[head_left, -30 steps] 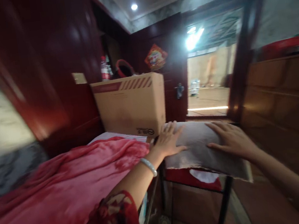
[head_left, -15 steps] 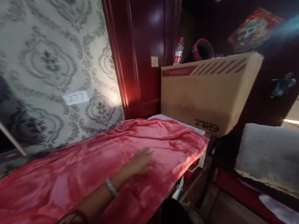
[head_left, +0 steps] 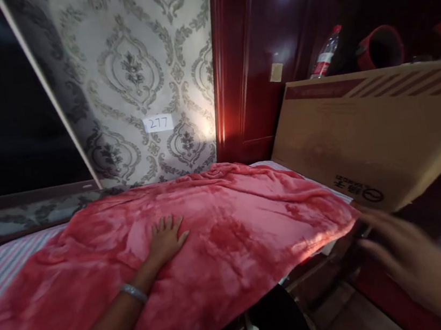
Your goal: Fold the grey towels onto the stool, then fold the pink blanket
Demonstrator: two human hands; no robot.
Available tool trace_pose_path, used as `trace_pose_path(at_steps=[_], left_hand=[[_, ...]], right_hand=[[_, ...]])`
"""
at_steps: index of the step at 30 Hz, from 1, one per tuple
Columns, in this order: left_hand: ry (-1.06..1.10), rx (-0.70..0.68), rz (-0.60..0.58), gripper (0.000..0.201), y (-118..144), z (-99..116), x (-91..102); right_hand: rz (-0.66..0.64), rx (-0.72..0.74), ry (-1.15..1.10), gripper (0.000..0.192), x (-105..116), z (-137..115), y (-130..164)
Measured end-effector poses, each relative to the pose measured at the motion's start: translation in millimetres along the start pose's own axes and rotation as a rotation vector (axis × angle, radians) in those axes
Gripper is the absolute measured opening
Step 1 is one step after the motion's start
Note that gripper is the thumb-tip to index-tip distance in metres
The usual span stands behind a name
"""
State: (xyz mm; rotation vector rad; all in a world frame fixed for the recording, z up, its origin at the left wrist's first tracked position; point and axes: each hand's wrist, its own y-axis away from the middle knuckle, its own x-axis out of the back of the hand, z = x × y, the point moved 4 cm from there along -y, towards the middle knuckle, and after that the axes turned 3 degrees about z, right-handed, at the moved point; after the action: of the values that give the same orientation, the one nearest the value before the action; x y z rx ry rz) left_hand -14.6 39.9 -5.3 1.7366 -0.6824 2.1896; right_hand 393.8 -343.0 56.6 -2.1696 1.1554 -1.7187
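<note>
A pinkish-red plush blanket lies spread in soft folds over a surface with a striped cloth beneath it. My left hand rests flat on the blanket's middle with fingers spread; a silvery bracelet circles that wrist. At the right, my right hand is somewhat blurred near the blanket's right corner, thumb and fingers apart. Nothing shows between them, and whether the fingertips touch the corner I cannot tell.
A large cardboard box stands behind the right end, with a red-capped bottle and a red round object on top. A dark screen is at the left. Patterned wallpaper carries a label reading 277.
My left hand has drawn back leftward across the blanket and now lies flat. My right hand has come into view at the right. The view has turned left.
</note>
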Motion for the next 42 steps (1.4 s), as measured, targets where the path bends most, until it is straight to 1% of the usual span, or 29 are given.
trace_pose_path(at_steps=[2,3,4,6,7,8,10,12,14,16,19,21,22,24,27,30,32,35,38,40,42], left_hand=[[0.052,-0.006,0.029,0.065,5,2,-0.7],[0.09,-0.016,0.049,0.063,7,3,-0.4],[0.129,-0.028,0.074,0.061,9,3,0.0],[0.192,-0.044,0.112,0.059,14,3,-0.1],[0.186,-0.039,0.104,0.061,15,2,-1.7],[0.17,-0.034,0.09,0.062,17,1,-3.6],[0.113,-0.031,0.044,0.065,19,-1,-8.4],[0.068,-0.036,0.016,0.065,22,-2,-11.9],[0.057,-0.046,0.015,0.064,23,-1,-13.0],[0.081,-0.057,0.028,0.059,24,-1,-11.3],[0.145,-0.056,0.057,0.046,24,-7,-1.1],[0.163,-0.021,0.078,0.034,26,-22,11.7],[0.161,0.012,0.09,0.03,28,-33,19.9],[0.15,0.106,0.12,0.024,35,-64,38.8],[0.126,0.29,0.195,0.018,51,-123,70.7],[0.088,0.475,0.27,0.024,64,-179,99.0],[0.07,0.573,0.295,0.03,64,-208,112.2],[0.049,0.665,0.308,0.041,47,-236,123.6],[0.044,0.729,0.267,0.051,19,-253,125.9],[0.056,0.764,0.212,0.046,-1,-264,124.7],[0.067,0.793,0.176,0.034,-19,-273,123.8]], right_hand=[[-0.084,0.201,-0.123,0.057,-53,-43,-10],[-0.138,0.305,-0.18,0.055,-83,-65,-18],[-0.157,0.389,-0.21,0.054,-112,-85,-26],[-0.203,0.506,-0.225,0.055,-167,-121,-42],[-0.219,0.535,-0.215,0.056,-190,-134,-50],[-0.237,0.545,-0.194,0.057,-212,-144,-57],[-0.27,0.524,-0.129,0.058,-247,-154,-71],[-0.281,0.473,-0.053,0.059,-275,-151,-79],[-0.261,0.439,-0.008,0.061,-294,-141,-82],[-0.236,0.433,-0.008,0.063,-306,-131,-81],[-0.231,0.467,-0.053,0.064,-314,-123,-76],[-0.227,0.471,-0.082,0.065,-314,-122,-75],[-0.222,0.462,-0.093,0.066,-313,-123,-75],[-0.208,0.433,-0.107,0.068,-312,-123,-76],[-0.209,0.437,-0.122,0.069,-312,-121,-77],[-0.23,0.479,-0.145,0.068,-319,-116,-76],[-0.221,0.472,-0.156,0.068,-326,-111,-75],[-0.188,0.421,-0.144,0.07,-335,-106,-74],[-0.202,0.386,-0.142,0.071,-338,-103,-75],[-0.23,0.374,-0.156,0.07,-338,-102,-75],[-0.244,0.363,-0.167,0.068,-336,-100,-76]])
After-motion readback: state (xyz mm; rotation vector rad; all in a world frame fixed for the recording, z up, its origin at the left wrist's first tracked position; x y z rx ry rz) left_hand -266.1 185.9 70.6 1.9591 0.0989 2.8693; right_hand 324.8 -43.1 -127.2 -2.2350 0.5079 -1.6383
